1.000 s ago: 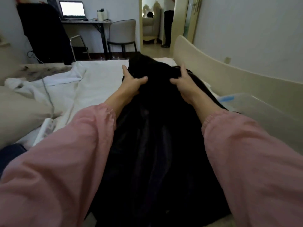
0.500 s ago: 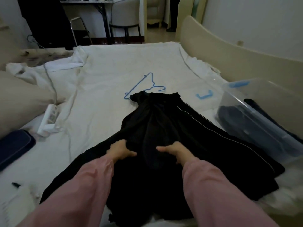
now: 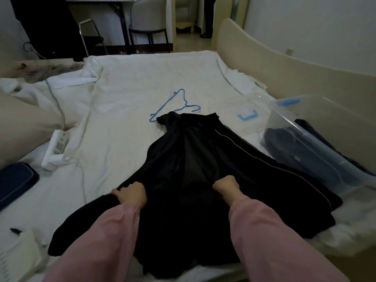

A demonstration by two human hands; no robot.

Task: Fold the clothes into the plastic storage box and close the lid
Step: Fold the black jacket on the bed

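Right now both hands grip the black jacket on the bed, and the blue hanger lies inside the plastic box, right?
Not quite: the hanger is not in the box; it lies on the bed, just beyond the collar of the jacket. The head view shows this. The left hand and right hand do grip the jacket.

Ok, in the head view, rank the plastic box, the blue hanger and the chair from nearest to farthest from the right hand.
1. Plastic box, just right of the right hand, which grips the jacket.
2. Blue hanger, ahead on the sheet, past the jacket's collar.
3. Chair, far off beyond the bed's far edge.
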